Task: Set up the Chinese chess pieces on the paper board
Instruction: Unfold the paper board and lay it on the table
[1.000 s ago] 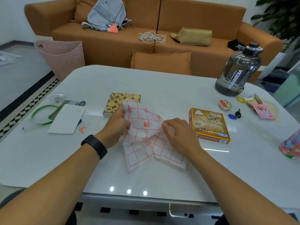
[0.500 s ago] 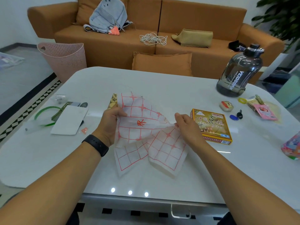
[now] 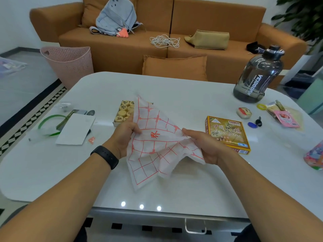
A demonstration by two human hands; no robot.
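Nearest the camera, both forearms reach over the white desk (image 3: 52,172), the left one wearing a black wristband (image 3: 105,156). The left hand (image 3: 123,137) and right hand (image 3: 206,145) each pinch the crumpled paper board (image 3: 157,145) with curled fingers, holding it above the desk; compared with a second ago the hands have drawn further apart and the sheet is opened wider, its red grid and a red character now facing up, one corner hanging toward the desk. Behind it the open tray of chess pieces (image 3: 124,110) is more covered by the raised paper than before. To the right lies the yellow chess box (image 3: 227,133), unmoved, and farther off stands a dark water jug (image 3: 258,75). Beyond the desk is an orange sofa (image 3: 157,14)
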